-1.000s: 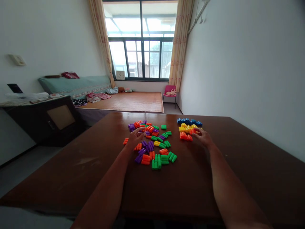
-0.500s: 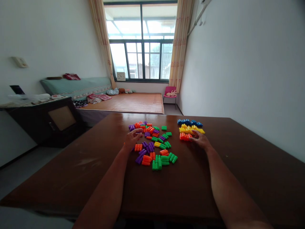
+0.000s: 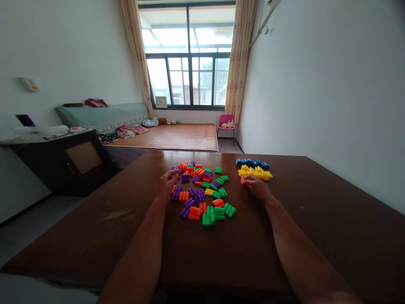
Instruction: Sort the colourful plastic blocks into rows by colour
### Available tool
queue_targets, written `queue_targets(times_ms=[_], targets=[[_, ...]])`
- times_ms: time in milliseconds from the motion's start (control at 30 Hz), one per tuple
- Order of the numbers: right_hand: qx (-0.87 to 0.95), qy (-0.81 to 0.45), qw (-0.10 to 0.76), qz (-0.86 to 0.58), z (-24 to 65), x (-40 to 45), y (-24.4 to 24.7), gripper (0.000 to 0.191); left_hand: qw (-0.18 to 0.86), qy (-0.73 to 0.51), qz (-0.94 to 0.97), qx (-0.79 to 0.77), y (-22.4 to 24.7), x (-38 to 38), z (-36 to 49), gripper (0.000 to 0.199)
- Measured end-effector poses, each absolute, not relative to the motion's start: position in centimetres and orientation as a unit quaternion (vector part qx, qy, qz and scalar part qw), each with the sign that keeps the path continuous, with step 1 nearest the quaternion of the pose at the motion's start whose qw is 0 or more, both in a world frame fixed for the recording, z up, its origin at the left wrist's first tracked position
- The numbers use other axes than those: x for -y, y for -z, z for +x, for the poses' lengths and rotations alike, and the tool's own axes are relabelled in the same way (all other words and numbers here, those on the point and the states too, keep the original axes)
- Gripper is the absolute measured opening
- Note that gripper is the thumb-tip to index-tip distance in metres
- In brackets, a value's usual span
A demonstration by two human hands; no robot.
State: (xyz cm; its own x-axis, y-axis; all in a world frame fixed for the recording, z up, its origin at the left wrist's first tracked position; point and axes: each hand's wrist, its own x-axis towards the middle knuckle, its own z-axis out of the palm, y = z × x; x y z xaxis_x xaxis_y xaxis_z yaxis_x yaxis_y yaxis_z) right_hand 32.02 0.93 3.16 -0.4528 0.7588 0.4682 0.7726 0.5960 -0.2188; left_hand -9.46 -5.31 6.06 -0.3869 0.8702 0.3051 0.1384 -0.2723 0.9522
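Many small plastic building blocks lie in a loose pile on the dark wooden table. Purple blocks, orange blocks and green blocks are mixed there, with one yellow piece among them. My left hand is at the pile's left edge, thumb and fingers apart beside orange and purple pieces. To the right, my right hand has its fingers closed round orange blocks, mostly hidden under it. Just beyond it are a row of yellow blocks and a row of blue blocks.
Past the table's far edge stands a bed with a woven mat, and a pink chair is by the window. A dark cabinet stands to the left, and a white wall runs along the right.
My left hand has drawn back leftward, uncovering purple blocks. My right hand has shifted left, and its fingers now cover most of the orange row.
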Motion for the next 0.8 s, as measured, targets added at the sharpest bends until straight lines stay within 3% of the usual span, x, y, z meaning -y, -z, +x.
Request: queue_targets(times_ms=[133, 233, 333, 433, 533, 800], targets=[[0.842, -0.015, 0.301, -0.448, 33.0, -1.6, -2.8, 0.026, 0.283, -0.645, 0.463, -0.538, -6.0, 5.2, -10.2, 0.048], [0.785, -0.048, 0.379, -0.487, 34.7, -2.3, -2.9, 0.021, 0.281, -0.656, 0.449, -0.537, -6.0, 5.2, -10.7, 0.047], [0.680, -0.091, 0.437, -0.582, 37.1, -3.1, -2.8, 0.038, 0.282, -0.663, 0.439, -0.537, -5.9, 5.0, -11.1, 0.046], [0.642, -0.158, 0.401, -0.634, 38.9, -3.6, -2.1, 0.051, 0.287, -0.668, 0.428, -0.537, -5.6, 4.7, -11.6, 0.045], [0.654, -0.197, 0.358, -0.637, 39.0, -3.7, -1.1, 0.050, 0.292, -0.670, 0.424, -0.535, -5.4, 4.5, -11.9, 0.044], [0.693, -0.114, 0.334, -0.629, 37.5, -4.1, 0.4, 0.040, 0.261, -0.588, 0.504, -0.577, -5.7, 5.0, -12.2, 0.039]])
